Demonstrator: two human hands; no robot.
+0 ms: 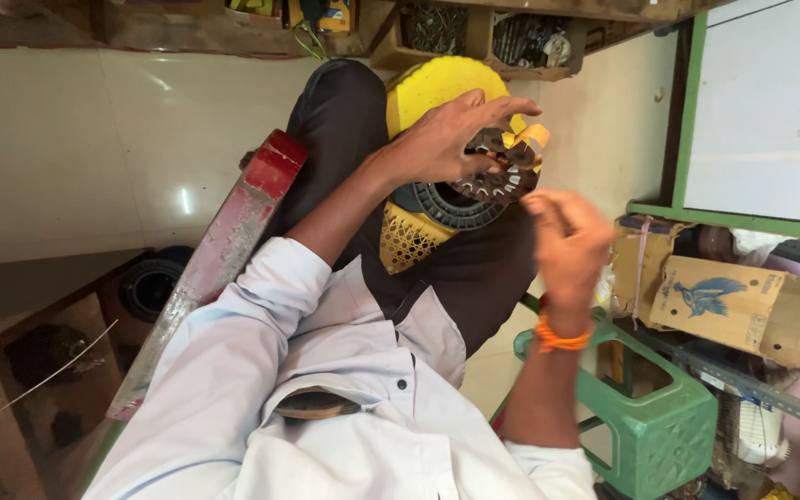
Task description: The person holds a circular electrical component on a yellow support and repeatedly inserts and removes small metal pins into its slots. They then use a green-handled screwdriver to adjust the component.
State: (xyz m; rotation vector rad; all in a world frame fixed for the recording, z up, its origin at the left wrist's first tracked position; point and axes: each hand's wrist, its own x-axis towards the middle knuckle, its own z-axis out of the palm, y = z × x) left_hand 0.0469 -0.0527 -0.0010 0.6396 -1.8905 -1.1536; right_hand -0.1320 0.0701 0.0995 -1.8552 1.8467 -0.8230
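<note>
My left hand (442, 139) grips a round dark motor stator (502, 171) with copper windings and yellow insulating slips, holding it over my lap. My right hand (567, 241), with an orange thread band at the wrist, is blurred just right of and below the stator. Its fingers are curled together, and I cannot see anything in them. Under the stator lie a dark ribbed ring (442, 208) and a yellow plastic stool (423, 93) with a lattice side, resting against my dark trousers (344, 120).
A red-ended worn plank (233, 241) leans at my left. A green plastic stool (664, 431) stands at my right, with cardboard boxes (724, 296) on a metal rack beyond. A green-framed white board (770, 111) is at upper right. Cluttered wooden shelves (474, 37) run along the top.
</note>
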